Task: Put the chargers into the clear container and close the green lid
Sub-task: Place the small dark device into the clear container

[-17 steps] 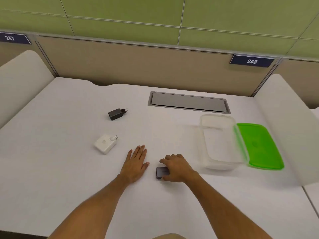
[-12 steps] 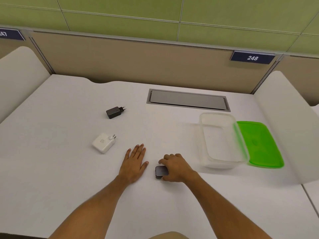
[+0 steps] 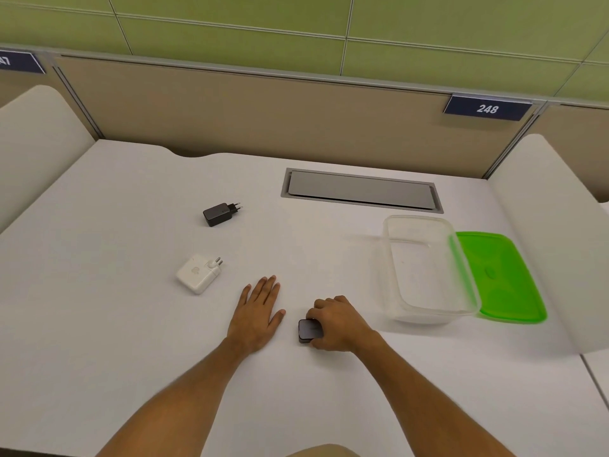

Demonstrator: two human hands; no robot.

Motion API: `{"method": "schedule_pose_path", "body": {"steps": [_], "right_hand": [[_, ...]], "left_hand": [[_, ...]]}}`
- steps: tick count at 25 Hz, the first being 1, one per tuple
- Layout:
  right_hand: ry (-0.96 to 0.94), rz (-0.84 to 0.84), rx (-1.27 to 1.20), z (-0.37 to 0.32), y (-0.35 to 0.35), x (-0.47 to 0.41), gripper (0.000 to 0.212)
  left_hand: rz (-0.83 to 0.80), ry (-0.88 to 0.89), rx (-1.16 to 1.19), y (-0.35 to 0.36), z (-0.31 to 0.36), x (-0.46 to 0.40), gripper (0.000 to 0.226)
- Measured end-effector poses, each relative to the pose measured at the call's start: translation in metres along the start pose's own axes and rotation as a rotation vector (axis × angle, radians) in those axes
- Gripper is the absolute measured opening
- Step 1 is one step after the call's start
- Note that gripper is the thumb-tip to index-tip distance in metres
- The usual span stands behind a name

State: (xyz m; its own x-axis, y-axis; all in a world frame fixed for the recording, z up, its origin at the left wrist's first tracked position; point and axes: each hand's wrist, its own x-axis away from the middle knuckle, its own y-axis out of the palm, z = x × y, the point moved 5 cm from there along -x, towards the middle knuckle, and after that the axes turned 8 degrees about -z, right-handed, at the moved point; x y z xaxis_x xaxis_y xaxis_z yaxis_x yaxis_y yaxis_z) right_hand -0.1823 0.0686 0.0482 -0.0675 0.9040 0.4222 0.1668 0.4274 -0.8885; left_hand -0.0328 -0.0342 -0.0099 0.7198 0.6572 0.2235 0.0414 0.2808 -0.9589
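**Desk:** What's the step, and how do I do it well?

**Operator:** I have the right hand (image 3: 333,323) curled over a small dark charger (image 3: 309,330) on the white desk (image 3: 131,341), fingers closed around its far side, the block apparently not yet lifted. I'd judge the clean way is a firm pinch on its side faces, a straight lift, then a carry right and a low release into the box.

**Desk:** The other hand?

**Operator:** My left hand (image 3: 258,313) lies flat and spread on the desk, holding nothing, just beside the right.

**Desk:** Where's everything else?

**Operator:** The clear container (image 3: 428,270) stands empty, near the right hand on its far right; the green lid (image 3: 501,278) lies beyond, touching it. A white charger (image 3: 198,273) sits near the left hand; a black charger (image 3: 220,214) farther back.
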Motion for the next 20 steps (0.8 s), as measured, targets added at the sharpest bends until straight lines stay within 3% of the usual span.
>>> {"method": "schedule_pose_path", "body": {"steps": [11, 20], "right_hand": [[-0.008, 0.047, -0.003, 0.004, -0.007, 0.002, 0.034], [0.145, 0.367, -0.018, 0.052, -0.095, 0.013, 0.035]], "left_hand": [[-0.002, 0.003, -0.003, 0.001, 0.0, 0.0, 0.072], [0.009, 0.017, 0.0, 0.003, 0.0, -0.001, 0.079]]}}
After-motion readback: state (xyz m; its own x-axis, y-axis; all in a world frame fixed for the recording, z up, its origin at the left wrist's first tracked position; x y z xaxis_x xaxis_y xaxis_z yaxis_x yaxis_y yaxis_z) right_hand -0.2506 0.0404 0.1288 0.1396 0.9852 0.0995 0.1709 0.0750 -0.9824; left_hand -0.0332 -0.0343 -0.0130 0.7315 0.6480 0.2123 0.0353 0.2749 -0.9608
